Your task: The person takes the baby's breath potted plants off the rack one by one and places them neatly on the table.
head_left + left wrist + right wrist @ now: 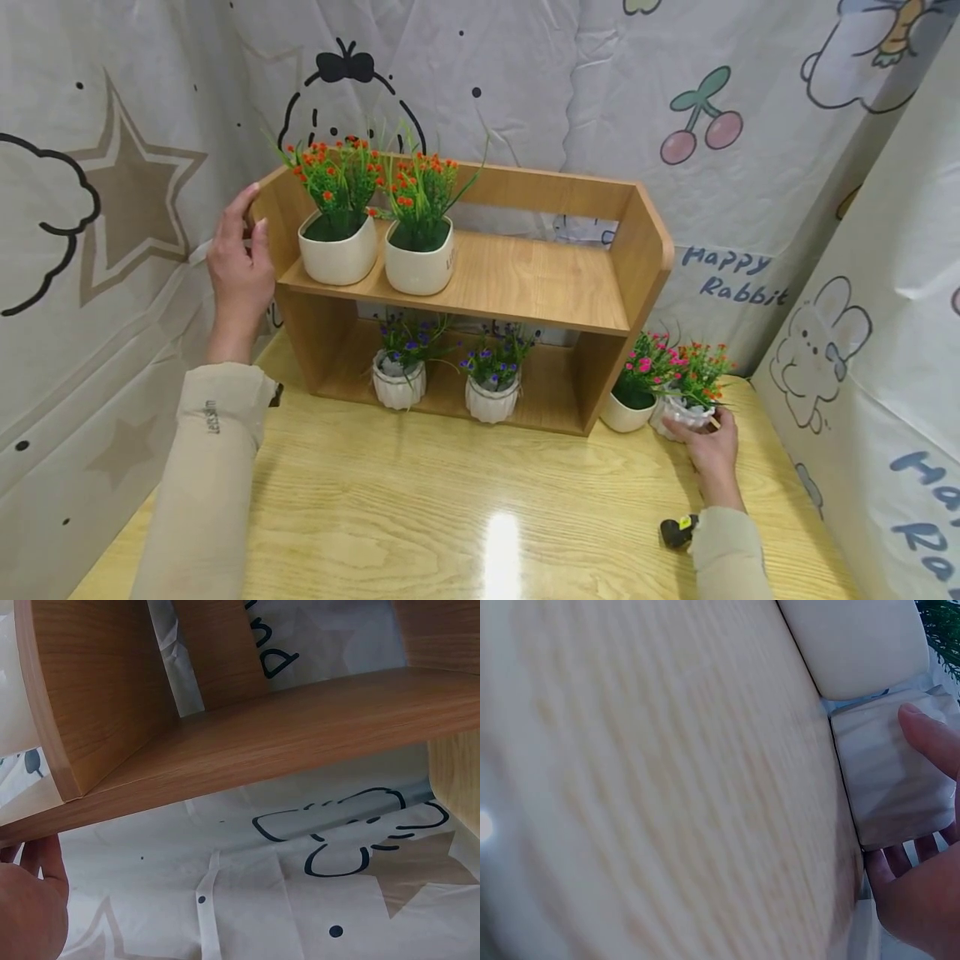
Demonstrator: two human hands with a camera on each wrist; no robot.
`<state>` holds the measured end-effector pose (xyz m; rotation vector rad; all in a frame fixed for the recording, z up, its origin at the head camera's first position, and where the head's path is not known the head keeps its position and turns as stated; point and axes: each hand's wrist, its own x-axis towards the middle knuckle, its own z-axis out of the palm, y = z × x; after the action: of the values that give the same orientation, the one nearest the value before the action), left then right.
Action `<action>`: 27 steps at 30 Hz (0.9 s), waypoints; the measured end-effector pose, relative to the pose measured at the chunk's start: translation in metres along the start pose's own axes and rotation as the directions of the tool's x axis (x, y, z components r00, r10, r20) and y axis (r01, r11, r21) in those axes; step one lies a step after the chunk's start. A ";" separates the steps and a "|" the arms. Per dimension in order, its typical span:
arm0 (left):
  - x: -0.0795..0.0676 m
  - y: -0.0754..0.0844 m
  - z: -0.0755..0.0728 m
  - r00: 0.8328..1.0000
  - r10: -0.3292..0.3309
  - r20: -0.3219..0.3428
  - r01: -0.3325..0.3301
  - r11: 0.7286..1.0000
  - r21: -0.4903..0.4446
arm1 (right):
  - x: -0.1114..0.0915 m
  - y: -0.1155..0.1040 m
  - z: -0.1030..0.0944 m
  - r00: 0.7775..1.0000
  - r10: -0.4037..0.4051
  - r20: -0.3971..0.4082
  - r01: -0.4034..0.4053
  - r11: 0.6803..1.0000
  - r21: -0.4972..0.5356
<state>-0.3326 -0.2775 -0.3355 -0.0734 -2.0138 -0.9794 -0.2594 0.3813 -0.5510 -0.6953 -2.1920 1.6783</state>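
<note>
Head view: a wooden shelf with two levels stands on the table. Upper level: a left cream pot and, just to its right, a second cream pot, both with orange flowers. Lower level: a left ribbed pot and a right ribbed pot, set apart, both with purple flowers. Judged by position, these four items count as done.

Outstanding, by the same judgement: two items on the table, beyond the shelf's right end. The pink-flowered pot stands beside that end, untouched by either hand. The white pot with orange flowers is just beside it, gripped by the right hand: thumb on the near side, other fingers curled round the far side. Whether its base bears on the table or is slightly raised cannot be told.

Left hand: at the upper part of the shelf's left side, fingers touching it. Left wrist view hides the fingertips behind the board; whether they grip its edge or only rest against it cannot be told
</note>
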 end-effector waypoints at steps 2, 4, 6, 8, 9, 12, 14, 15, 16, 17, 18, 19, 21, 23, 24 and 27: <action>0.000 0.000 0.000 1.000 0.003 -0.003 -0.003 1.000 -0.004 | 0.001 0.000 0.000 1.000 -0.001 -0.003 0.001 1.000 0.013; 0.001 0.001 0.000 1.000 0.009 -0.012 -0.009 1.000 -0.009 | 0.002 0.000 0.000 1.000 0.000 -0.009 0.000 1.000 0.007; 0.001 0.001 0.000 1.000 0.015 -0.021 -0.016 1.000 -0.013 | 0.003 -0.001 0.001 1.000 0.000 -0.008 0.001 1.000 0.011; 0.001 0.001 0.000 0.999 0.020 -0.026 -0.021 1.000 -0.010 | 0.002 -0.001 0.002 1.000 -0.002 -0.008 0.002 1.000 0.001; 0.001 0.001 0.000 1.000 0.018 -0.024 -0.018 1.000 -0.003 | 0.001 -0.002 0.003 1.000 0.000 -0.008 0.000 1.000 -0.003; 0.000 0.002 0.000 1.000 0.009 -0.012 -0.008 1.000 0.008 | 0.000 -0.003 0.004 1.000 -0.003 -0.005 0.004 1.000 0.010; 0.000 0.001 0.000 1.000 0.002 -0.005 -0.002 1.000 0.010 | 0.000 -0.004 0.005 1.000 -0.005 -0.008 0.005 1.000 0.003; 0.001 0.001 0.000 1.000 -0.002 -0.002 0.002 1.000 0.011 | 0.000 -0.004 0.006 1.000 -0.004 -0.010 0.004 1.000 0.005; 0.000 0.000 0.000 1.000 -0.003 0.000 0.003 1.000 0.009 | 0.000 -0.004 0.007 1.000 -0.004 -0.012 0.004 1.000 0.006; 0.000 0.000 0.000 1.000 -0.006 0.001 0.006 1.000 0.010 | 0.000 -0.004 0.007 1.000 -0.005 -0.012 0.005 1.000 0.007; 0.000 0.000 0.000 1.000 -0.003 -0.001 0.003 1.000 0.010 | 0.000 -0.003 0.007 1.000 -0.005 -0.012 0.005 1.000 0.008; 0.000 -0.001 0.000 1.000 -0.005 -0.002 0.005 1.000 0.012 | 0.001 -0.003 0.008 1.000 -0.006 -0.011 0.006 1.000 0.010; 0.000 -0.001 0.000 1.000 0.000 -0.008 0.000 1.000 0.012 | 0.001 -0.004 0.008 1.000 -0.007 -0.004 0.007 1.000 0.023; 0.001 -0.001 -0.001 1.000 0.005 -0.009 -0.004 1.000 0.009 | 0.000 -0.004 0.007 1.000 -0.004 0.008 0.004 1.000 0.030; 0.001 0.000 -0.001 1.000 0.006 -0.007 -0.006 1.000 0.006 | 0.000 -0.005 0.005 1.000 -0.007 0.017 0.006 0.999 0.037; 0.001 0.000 -0.001 1.000 0.002 0.000 -0.002 1.000 -0.002 | -0.002 -0.008 -0.001 0.999 -0.023 0.032 0.021 0.999 0.043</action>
<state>-0.3321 -0.2784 -0.3341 -0.0767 -2.0127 -0.9805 -0.2591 0.3797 -0.5429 -0.6352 -2.1708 1.7319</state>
